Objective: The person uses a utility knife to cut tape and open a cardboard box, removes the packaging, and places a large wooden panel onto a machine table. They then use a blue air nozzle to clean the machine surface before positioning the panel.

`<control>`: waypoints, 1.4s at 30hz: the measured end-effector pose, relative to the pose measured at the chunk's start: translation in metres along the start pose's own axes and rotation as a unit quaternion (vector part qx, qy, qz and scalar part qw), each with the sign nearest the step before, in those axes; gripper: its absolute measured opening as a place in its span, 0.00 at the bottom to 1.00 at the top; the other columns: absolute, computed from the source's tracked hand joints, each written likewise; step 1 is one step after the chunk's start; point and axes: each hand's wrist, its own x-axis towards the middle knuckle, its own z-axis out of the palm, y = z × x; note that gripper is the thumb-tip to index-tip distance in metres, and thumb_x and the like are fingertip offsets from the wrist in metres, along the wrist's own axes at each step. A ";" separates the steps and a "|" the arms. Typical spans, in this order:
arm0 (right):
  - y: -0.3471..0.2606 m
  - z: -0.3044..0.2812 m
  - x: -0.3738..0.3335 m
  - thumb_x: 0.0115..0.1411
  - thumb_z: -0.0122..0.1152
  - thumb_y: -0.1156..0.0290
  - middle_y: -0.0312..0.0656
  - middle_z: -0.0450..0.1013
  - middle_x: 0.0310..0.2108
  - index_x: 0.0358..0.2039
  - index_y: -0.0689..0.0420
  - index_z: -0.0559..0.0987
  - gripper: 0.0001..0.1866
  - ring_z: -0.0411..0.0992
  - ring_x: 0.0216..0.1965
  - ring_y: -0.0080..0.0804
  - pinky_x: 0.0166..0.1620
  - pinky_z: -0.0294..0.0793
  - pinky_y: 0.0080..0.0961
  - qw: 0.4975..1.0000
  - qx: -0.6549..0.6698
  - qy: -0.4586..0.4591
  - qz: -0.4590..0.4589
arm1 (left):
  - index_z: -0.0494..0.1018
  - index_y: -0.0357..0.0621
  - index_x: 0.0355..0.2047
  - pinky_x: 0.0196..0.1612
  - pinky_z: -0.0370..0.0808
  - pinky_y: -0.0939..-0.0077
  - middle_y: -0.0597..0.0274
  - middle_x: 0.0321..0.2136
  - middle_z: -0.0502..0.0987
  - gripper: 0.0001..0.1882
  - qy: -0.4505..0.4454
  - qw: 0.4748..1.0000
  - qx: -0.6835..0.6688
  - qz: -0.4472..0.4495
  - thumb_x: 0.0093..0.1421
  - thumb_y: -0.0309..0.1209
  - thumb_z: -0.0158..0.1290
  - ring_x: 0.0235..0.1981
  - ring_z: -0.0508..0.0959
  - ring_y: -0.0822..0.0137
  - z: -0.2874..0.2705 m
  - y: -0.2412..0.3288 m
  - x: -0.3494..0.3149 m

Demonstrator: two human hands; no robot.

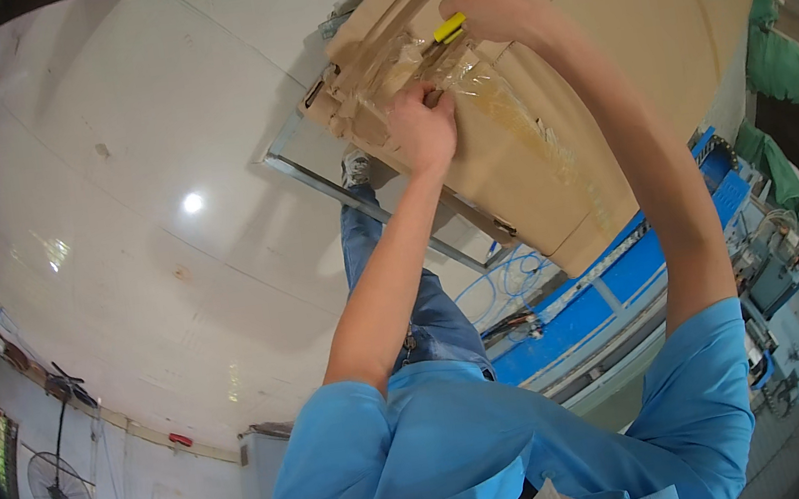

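Grasping a yellow tool (449,28), likely a cutter, the right hand (494,9) sits over cardboard (662,23) lying above a metal frame (321,173). Left hand (423,129) curled at clear tape (487,86); exact hold cannot be told. Advised: tape taut, strokes shallow, directed away from that hand.

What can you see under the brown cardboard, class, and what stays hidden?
Grey metal bars show beneath the left side of the cardboard. Whatever lies under its middle cannot be seen, because the cardboard covers it.

Workshop, with blue machinery (582,328) and wall fan (60,494)
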 end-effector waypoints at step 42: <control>-0.010 0.012 0.041 0.48 0.64 0.73 0.37 0.77 0.32 0.30 0.49 0.81 0.07 0.73 0.46 0.39 0.57 0.65 0.41 0.961 -0.218 -0.122 -0.120 | 0.82 0.46 0.35 0.51 0.65 0.57 0.56 0.37 0.78 0.12 -0.083 0.988 -0.064 -0.117 0.51 0.36 0.60 0.44 0.73 0.52 -0.002 0.014 0.004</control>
